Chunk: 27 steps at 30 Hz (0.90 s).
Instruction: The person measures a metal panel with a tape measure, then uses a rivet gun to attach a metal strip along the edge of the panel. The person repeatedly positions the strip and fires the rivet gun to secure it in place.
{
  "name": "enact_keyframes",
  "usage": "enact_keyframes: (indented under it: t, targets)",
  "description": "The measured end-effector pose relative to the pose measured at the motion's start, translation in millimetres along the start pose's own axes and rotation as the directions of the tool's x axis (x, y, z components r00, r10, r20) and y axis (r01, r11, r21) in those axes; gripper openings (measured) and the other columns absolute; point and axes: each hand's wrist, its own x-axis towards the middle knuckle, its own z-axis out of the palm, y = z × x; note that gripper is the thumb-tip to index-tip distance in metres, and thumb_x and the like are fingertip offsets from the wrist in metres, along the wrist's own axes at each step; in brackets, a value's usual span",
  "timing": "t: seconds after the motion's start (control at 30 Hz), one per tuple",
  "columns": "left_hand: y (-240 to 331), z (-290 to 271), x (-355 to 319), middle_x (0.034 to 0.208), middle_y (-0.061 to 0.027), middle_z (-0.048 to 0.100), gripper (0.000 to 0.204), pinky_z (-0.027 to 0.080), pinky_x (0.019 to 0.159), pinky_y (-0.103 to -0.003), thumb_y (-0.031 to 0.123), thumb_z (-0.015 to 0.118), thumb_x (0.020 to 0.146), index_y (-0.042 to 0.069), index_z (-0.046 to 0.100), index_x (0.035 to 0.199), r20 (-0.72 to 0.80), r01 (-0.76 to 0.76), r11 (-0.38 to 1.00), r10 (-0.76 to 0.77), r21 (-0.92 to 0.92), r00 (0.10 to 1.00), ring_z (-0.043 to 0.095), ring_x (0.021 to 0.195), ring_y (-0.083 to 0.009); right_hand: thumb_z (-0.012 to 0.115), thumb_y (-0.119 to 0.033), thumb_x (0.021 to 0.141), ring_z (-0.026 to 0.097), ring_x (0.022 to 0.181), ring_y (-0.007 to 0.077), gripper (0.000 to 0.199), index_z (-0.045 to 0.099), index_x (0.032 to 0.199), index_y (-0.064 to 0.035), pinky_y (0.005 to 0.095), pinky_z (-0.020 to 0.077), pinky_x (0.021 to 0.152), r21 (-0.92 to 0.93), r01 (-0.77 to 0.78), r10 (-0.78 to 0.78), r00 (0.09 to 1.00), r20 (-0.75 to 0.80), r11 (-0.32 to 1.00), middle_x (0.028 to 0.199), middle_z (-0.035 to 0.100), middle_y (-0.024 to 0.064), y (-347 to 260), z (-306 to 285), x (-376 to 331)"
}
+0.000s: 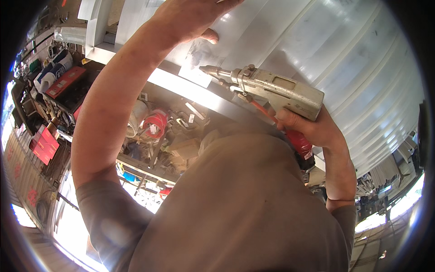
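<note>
My right hand [312, 124] grips a pistol-shaped power tool [272, 90] with a dusty grey body and a red handle; its pointed metal nose aims left at a white ribbed metal panel [344, 54] close in front of me. My left hand [190, 18] lies flat against the same panel near the top edge of the view, fingers spread, just above and left of the tool's tip. My left forearm arcs down the left side. My grey shirt fills the lower middle.
Below the panel's edge lies a cluttered workshop: a red box [65, 81], a red bucket [156, 122], white containers [54, 68], metal frames and scrap. Bright daylight shows at the lower left and lower right.
</note>
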Motion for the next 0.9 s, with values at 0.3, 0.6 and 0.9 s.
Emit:
enact_keyframes:
  t: [0.3,0.6,0.9]
  targets:
    - [-1,24,-2,0.168,-0.0112,0.034,0.116,0.022,0.129,-0.044,0.059,0.085,0.07,0.004,0.035,0.159,-0.233,-0.015,0.98,0.062,0.199,0.97,0.03,0.156,-0.0249,0.081,-0.024,0.091,0.068,0.079,0.015,0.059,0.058,0.14,-0.0005,0.0323,0.0584,0.07,-0.049,0.021,-0.026,0.995,-0.098,0.999,0.105,0.074,0.0108,2,-8,-17]
    - [8,12,-5,0.167,-0.0137,0.033,0.115,0.02,0.13,-0.043,0.053,0.087,0.071,0.001,0.034,0.159,0.009,0.026,0.996,-0.027,0.087,1.0,0.03,0.156,-0.0253,0.08,-0.029,0.092,0.067,0.077,0.0143,0.045,0.065,0.126,-0.0034,0.0317,0.0537,0.07,-0.052,0.021,-0.018,0.998,0.057,0.998,0.097,0.07,0.0049,8,20,38]
    - [9,-5,-3,0.172,-0.0123,0.022,0.122,0.017,0.131,-0.043,0.066,0.078,0.076,0.002,0.023,0.164,0.152,0.006,0.987,-0.03,0.159,0.988,0.023,0.158,-0.0254,0.076,-0.027,0.095,0.065,0.074,0.0137,0.039,0.066,0.124,-0.003,0.0311,0.0519,0.067,-0.049,0.067,-0.061,0.993,0.105,0.997,0.094,0.069,0.0039,10,25,52]
